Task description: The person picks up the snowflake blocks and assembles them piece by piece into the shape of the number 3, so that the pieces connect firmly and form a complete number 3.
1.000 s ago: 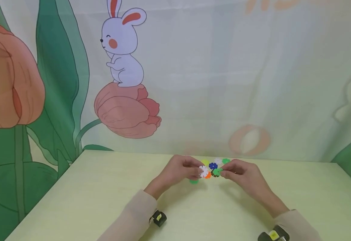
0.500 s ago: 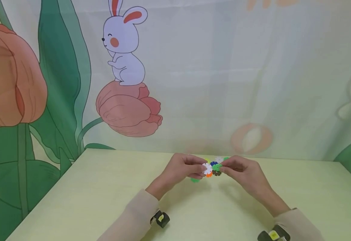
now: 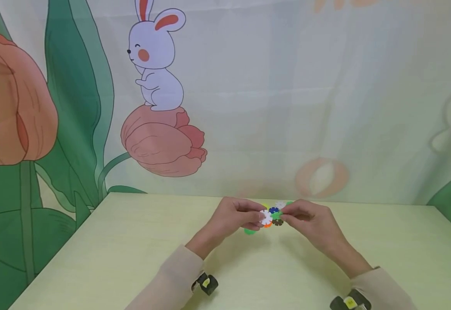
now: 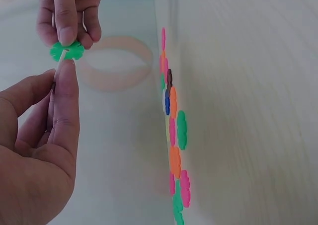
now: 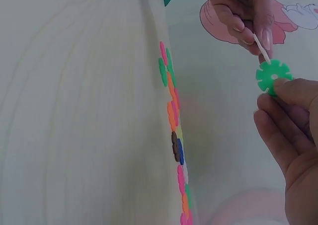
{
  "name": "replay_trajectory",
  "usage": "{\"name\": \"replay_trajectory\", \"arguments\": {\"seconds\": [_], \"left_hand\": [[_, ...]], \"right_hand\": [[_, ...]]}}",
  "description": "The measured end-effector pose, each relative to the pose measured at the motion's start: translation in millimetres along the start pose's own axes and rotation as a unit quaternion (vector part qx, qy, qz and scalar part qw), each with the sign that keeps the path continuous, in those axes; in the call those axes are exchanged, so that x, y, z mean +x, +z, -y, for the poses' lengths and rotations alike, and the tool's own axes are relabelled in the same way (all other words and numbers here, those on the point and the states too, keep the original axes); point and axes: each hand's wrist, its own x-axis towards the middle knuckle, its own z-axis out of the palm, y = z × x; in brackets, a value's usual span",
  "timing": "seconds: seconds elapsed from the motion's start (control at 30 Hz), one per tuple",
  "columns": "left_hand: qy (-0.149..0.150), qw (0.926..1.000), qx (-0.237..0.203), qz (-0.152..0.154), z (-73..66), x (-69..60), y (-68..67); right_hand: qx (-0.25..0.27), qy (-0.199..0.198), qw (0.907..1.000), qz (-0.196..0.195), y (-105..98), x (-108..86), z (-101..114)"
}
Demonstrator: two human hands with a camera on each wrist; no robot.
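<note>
Since the head frame a second ago, we see the right hand (image 3: 313, 219) shifted toward the left hand (image 3: 236, 215), closing the gap between the green disc (image 3: 275, 215) and the white disc (image 3: 266, 219). From the head, we find the left hand pinching the white disc and the right hand pinching the green one; the two discs meet between the fingertips, though each is partly covered. Behind them we pick out a blue disc (image 3: 274, 210), a brown disc (image 3: 277, 222) and a sliver of an orange disc (image 3: 267, 225), while the hands block others. A black device (image 3: 208, 284) sits at the left sleeve (image 3: 167, 275); its twin by the right sleeve (image 3: 382, 288) is cut off below.

By the left wrist view, we see the white disc edge-on between thumb and finger, its tip against the green disc's rim. We cannot tell whether it sits in a notch. Both are held above the table (image 4: 248, 111), where a row of discs (image 4: 175, 162) runs off the lower edge, so narrow that some blend together.

Through the right wrist view, we get the green disc nearly face-on, a thumb covering its lower part and its rim notches showing. The white disc is again a thin strip touching the rim, its other end partly hidden by the left hand's fingers. That hand is cropped by the top edge, the right hand by the right edge.
</note>
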Motion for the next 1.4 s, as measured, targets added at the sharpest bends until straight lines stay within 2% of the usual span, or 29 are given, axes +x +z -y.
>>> {"name": "replay_trajectory", "arguments": {"seconds": [0.23,0.37,0.8,1.03,1.17,1.4], "left_hand": [[0.001,1.0000,-0.010,-0.001,-0.3,0.6,1.3],[0.000,1.0000,-0.009,0.000,-1.4,0.6,1.1],[-0.003,0.9999,-0.012,-0.002,-5.9,-0.5,0.6],[0.001,0.9995,-0.028,0.012,-3.7,-0.7,1.7],[0.007,0.9994,-0.034,0.008,-1.9,0.1,2.8],[0.020,0.9991,-0.032,0.017,-0.9,1.0,2.4]], "right_hand": [[-0.038,-0.062,0.9973,-0.008,1.4,0.8,-1.2],[-0.048,-0.083,0.9954,-0.006,2.1,0.7,1.0],[-0.059,-0.099,0.9928,-0.031,5.2,0.6,7.1],[-0.047,-0.142,0.9882,-0.036,8.3,0.8,7.4],[-0.049,-0.155,0.9858,-0.043,9.4,0.7,7.1],[-0.041,-0.150,0.9865,-0.050,8.7,2.7,6.1]]}}
